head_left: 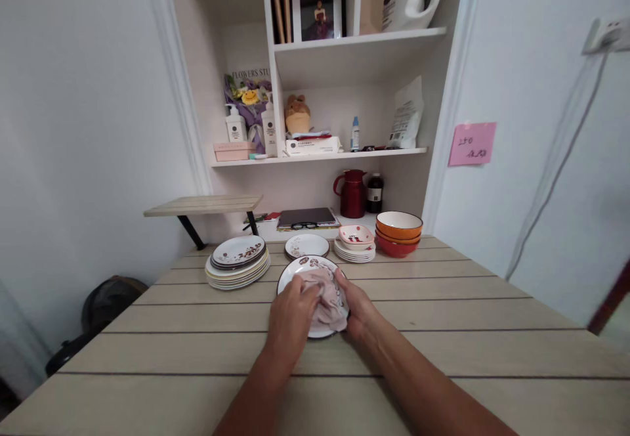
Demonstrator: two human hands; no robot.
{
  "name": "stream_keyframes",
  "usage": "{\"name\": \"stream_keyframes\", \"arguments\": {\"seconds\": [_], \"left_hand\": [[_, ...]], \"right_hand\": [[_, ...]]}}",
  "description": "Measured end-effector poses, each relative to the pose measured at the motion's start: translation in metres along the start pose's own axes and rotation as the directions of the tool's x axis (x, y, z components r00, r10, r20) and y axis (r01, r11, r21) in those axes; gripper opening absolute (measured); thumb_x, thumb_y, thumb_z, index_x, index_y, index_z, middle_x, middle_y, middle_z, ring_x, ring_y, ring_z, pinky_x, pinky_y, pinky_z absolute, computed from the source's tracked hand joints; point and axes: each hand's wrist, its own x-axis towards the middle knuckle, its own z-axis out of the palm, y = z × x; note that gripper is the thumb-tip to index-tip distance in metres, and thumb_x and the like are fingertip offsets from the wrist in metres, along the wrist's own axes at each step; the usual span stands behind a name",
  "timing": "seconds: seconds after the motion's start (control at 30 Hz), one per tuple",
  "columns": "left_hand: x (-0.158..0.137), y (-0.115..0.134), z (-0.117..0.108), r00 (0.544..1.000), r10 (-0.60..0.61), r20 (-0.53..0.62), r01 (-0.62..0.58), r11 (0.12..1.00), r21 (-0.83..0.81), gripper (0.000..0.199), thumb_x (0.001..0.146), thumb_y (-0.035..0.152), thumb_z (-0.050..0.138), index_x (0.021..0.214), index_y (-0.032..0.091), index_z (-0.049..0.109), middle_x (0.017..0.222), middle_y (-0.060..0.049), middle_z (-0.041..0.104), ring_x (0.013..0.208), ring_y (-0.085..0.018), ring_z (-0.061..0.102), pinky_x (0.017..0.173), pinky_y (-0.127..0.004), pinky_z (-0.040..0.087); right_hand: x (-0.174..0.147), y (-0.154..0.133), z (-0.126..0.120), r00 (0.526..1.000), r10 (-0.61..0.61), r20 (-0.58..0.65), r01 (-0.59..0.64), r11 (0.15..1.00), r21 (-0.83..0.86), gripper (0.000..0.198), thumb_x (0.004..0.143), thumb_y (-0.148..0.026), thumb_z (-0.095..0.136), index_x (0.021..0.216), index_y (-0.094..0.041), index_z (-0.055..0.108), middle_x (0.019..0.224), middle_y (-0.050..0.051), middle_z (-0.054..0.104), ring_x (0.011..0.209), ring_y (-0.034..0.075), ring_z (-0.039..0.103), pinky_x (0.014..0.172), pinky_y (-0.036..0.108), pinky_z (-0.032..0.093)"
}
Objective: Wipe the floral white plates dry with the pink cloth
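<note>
A white plate (290, 279) with a dark rim and brown printed pattern is at the middle of the table, tilted a little toward me. Over its face lies a crumpled pale pink cloth (327, 305). My left hand (294, 308) has its fingers bent into the cloth, pressing it on the plate's left part. Gripping the plate's right edge is my right hand (355, 301), thumb on the upper side and the other fingers hidden beneath. Just behind stands a low stack of similar patterned plates (307, 245).
At left is a taller plate stack (238, 262) near a small raised shelf (204, 205). Behind to the right are small dishes (355, 242) and orange and red bowls (398, 232). A red jug (352, 194), dark bottle (375, 193) and closed laptop (306, 217) stand farther back.
</note>
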Motion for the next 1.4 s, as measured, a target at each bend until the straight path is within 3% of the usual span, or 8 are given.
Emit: {"name": "stream_keyframes", "arguments": {"seconds": [0.13,0.23,0.5,0.63,0.73,0.97,1.13,1.4], "left_hand": [[-0.003,0.007,0.002,0.983,0.182,0.004,-0.18,0.976,-0.122,0.026,0.086,0.02,0.057,0.109,0.03,0.065,0.101,-0.002,0.055,0.085,-0.015,0.056,0.072,-0.025,0.042],[-0.002,0.004,0.005,0.984,0.169,-0.057,-0.176,0.974,-0.14,0.027,0.083,0.017,0.06,0.107,0.028,0.066,0.104,-0.003,0.053,0.088,-0.016,0.056,0.075,-0.027,0.045],[0.005,-0.005,0.002,0.964,-0.051,-0.261,0.065,0.997,0.046,0.022,0.082,0.025,0.064,0.103,0.028,0.069,0.116,-0.008,0.055,0.1,-0.023,0.055,0.088,-0.041,0.043],[0.005,-0.012,-0.004,0.925,-0.21,-0.317,0.262,0.956,0.13,0.018,0.085,0.028,0.061,0.101,0.026,0.069,0.122,-0.011,0.054,0.111,-0.028,0.051,0.091,-0.047,0.041],[0.005,-0.016,-0.005,0.917,-0.26,-0.302,0.318,0.934,0.161,0.017,0.085,0.025,0.06,0.098,0.023,0.07,0.123,-0.012,0.054,0.112,-0.03,0.051,0.091,-0.048,0.041],[0.005,-0.003,0.005,0.99,-0.071,-0.122,0.065,0.996,-0.053,0.019,0.083,0.02,0.06,0.101,0.021,0.069,0.12,-0.01,0.053,0.108,-0.025,0.054,0.092,-0.039,0.046],[0.002,0.01,0.011,0.991,0.126,-0.051,-0.133,0.976,-0.173,0.041,0.08,0.027,0.067,0.12,0.026,0.061,0.13,-0.01,0.05,0.119,-0.027,0.048,0.097,-0.045,0.044],[0.005,0.0,0.006,0.983,0.127,-0.13,-0.139,0.987,-0.08,0.038,0.08,0.014,0.063,0.116,0.028,0.063,0.129,-0.008,0.053,0.119,-0.026,0.048,0.097,-0.046,0.041]], "right_hand": [[-0.004,-0.001,-0.001,0.992,0.084,0.095,-0.083,0.996,-0.022,0.04,0.091,-0.05,0.047,0.085,-0.013,0.062,0.057,0.005,0.067,0.05,0.019,0.064,0.056,0.033,0.054],[-0.005,0.004,0.001,0.991,0.045,0.126,-0.042,0.999,-0.029,0.035,0.091,-0.046,0.05,0.085,-0.013,0.062,0.059,0.005,0.068,0.051,0.018,0.064,0.054,0.031,0.053],[0.006,0.022,0.003,0.986,-0.024,0.163,0.029,0.999,-0.03,0.032,0.089,-0.039,0.056,0.101,-0.01,0.066,0.082,0.011,0.076,0.069,0.018,0.071,0.077,0.032,0.055],[0.005,0.021,0.005,0.993,-0.041,0.106,0.047,0.997,-0.055,0.038,0.09,-0.04,0.054,0.109,-0.009,0.065,0.086,0.012,0.077,0.075,0.021,0.072,0.082,0.036,0.054],[0.004,0.014,0.004,0.997,-0.071,0.025,0.072,0.997,-0.004,0.038,0.092,-0.038,0.05,0.112,-0.008,0.063,0.083,0.012,0.077,0.076,0.023,0.073,0.084,0.038,0.054],[0.007,-0.009,-0.006,0.997,-0.067,-0.024,0.068,0.995,0.067,0.043,0.094,-0.041,0.044,0.115,-0.008,0.061,0.086,0.013,0.076,0.075,0.023,0.072,0.081,0.04,0.055],[0.005,-0.011,-0.006,0.999,0.007,0.046,-0.009,0.999,0.041,0.048,0.093,-0.05,0.042,0.105,-0.008,0.063,0.08,0.013,0.074,0.073,0.024,0.072,0.077,0.04,0.055],[-0.003,0.006,0.002,0.988,-0.072,0.134,0.075,0.997,-0.017,0.034,0.09,-0.04,0.054,0.1,-0.01,0.065,0.079,0.01,0.075,0.067,0.02,0.07,0.068,0.033,0.056]]}}
